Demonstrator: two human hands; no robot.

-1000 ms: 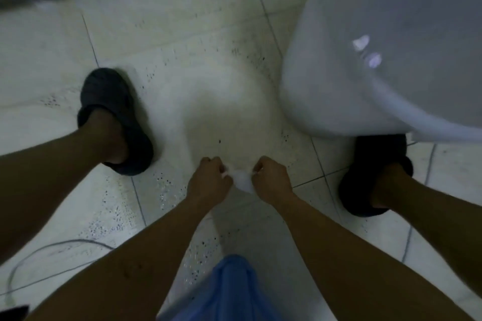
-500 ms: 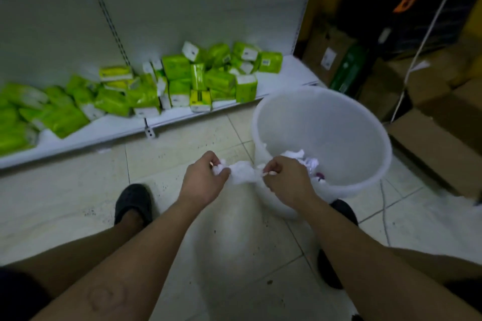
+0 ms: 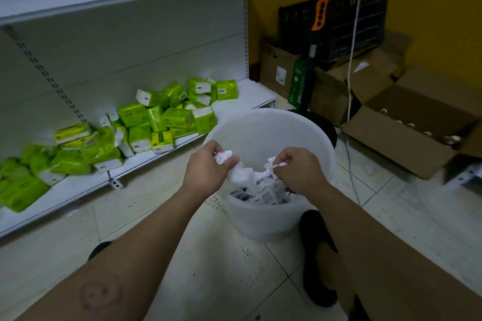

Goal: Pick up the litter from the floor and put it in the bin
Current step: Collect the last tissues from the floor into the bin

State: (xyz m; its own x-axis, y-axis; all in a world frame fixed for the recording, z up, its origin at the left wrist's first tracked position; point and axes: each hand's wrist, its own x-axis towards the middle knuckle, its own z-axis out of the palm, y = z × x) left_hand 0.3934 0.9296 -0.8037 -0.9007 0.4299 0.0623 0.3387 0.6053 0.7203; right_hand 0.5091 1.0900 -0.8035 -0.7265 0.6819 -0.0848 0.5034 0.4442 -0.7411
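Note:
A white plastic bin (image 3: 263, 221) stands on the tiled floor in front of me, with crumpled white paper lying inside it. Both my hands hover over its open top. My left hand (image 3: 206, 168) grips one end of a crumpled white tissue (image 3: 241, 173), and my right hand (image 3: 297, 171) pinches the other end. The tissue sags between them just above the litter in the bin.
A white shelf (image 3: 78, 185) at floor level on the left holds several green tissue packs (image 3: 167, 117). Cardboard boxes (image 3: 412, 133) and a black crate (image 3: 336, 23) fill the right corner, with a white cord hanging there. My dark slippers (image 3: 317, 255) stand beside the bin.
I have risen from the floor with the tissue in both hands and carried it over the bin's opening. The view tilted up from the floor to the shelf and corner.

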